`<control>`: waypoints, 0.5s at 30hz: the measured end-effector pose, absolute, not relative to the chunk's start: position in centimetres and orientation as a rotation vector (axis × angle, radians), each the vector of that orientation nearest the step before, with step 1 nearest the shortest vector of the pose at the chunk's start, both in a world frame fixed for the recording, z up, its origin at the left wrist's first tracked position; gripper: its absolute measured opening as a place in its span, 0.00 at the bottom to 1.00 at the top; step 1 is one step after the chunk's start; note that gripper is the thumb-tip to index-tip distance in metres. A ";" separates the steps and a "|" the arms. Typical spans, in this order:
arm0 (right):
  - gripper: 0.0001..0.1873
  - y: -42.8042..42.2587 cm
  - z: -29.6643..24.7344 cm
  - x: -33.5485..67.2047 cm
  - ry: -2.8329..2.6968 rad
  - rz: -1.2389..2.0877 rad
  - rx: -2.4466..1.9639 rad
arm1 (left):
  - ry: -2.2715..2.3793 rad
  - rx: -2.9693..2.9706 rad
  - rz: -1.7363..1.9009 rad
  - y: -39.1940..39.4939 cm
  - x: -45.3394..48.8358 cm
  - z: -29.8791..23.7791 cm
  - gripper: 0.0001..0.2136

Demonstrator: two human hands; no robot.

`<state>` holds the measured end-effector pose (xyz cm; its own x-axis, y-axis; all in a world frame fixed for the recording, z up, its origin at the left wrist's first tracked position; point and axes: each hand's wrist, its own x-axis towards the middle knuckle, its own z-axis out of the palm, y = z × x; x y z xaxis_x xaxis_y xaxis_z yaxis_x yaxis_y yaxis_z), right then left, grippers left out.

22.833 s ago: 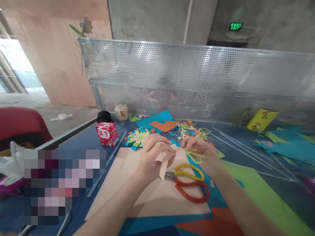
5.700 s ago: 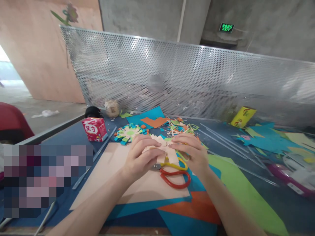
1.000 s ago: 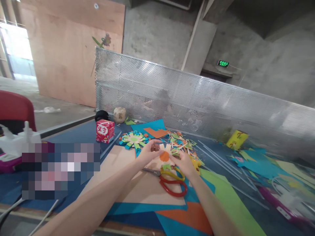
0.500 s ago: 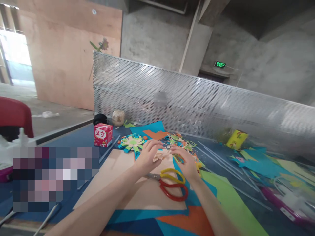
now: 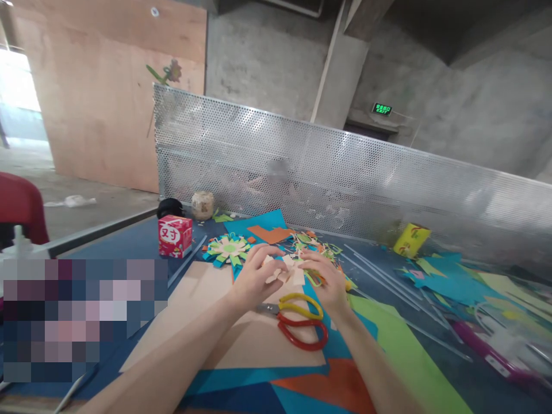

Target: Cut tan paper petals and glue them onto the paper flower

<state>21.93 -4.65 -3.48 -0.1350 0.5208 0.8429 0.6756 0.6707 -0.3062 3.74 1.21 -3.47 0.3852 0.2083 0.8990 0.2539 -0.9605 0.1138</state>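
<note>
Across a dark blue table (image 5: pixel 134 248), backed by a silvery perforated metal screen (image 5: pixel 241 144) and, behind it, a rough grey concrete wall (image 5: pixel 263 63) and a pinkish wooden panel (image 5: pixel 103 98), two bare hands meet near the centre. The left hand (image 5: pixel 255 278) pinches a small cream paper piece (image 5: pixel 296 276) with cut, strip-like flaps between thumb and fingers; the right hand (image 5: pixel 331 283) has its fingertips at the other side, thumb hidden, so its grip cannot be told. The piece is above a smooth, flat cream sheet (image 5: pixel 190 328), just beyond scissors (image 5: pixel 297 322) with looped yellow and red handles. Farther back lie a round, layered paper flower (image 5: pixel 228 248), thin curling scraps (image 5: pixel 321 247) and a boxy red carton (image 5: pixel 175 236).
</note>
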 end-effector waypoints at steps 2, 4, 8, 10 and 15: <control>0.10 -4.6 -3.4 21.9 -1.800 -0.167 -0.951 | -0.458 -2.615 -1.672 1.2 3.7 -3.4 0.06; 0.10 -4.6 -3.3 21.8 -1.800 -0.145 -0.958 | -0.484 -2.636 -1.679 1.1 3.8 -3.4 0.07; 0.06 -4.4 -3.5 21.7 -1.759 -0.098 -1.037 | -0.575 -2.641 -1.796 1.2 4.0 -3.2 0.05; 0.05 -4.3 -3.8 21.5 -1.695 -0.058 -1.135 | -0.695 -2.663 -1.939 1.3 4.2 -3.1 0.03; 0.07 -3.9 -4.4 21.0 -1.508 0.268 -1.252 | -1.139 -2.975 -2.111 1.8 4.5 -3.2 0.10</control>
<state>21.01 -3.91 -4.37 0.1627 0.7978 0.5805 0.5494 0.4154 -0.7250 4.54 1.78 -3.16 0.2996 0.7598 0.5770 0.0655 -0.6197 0.7821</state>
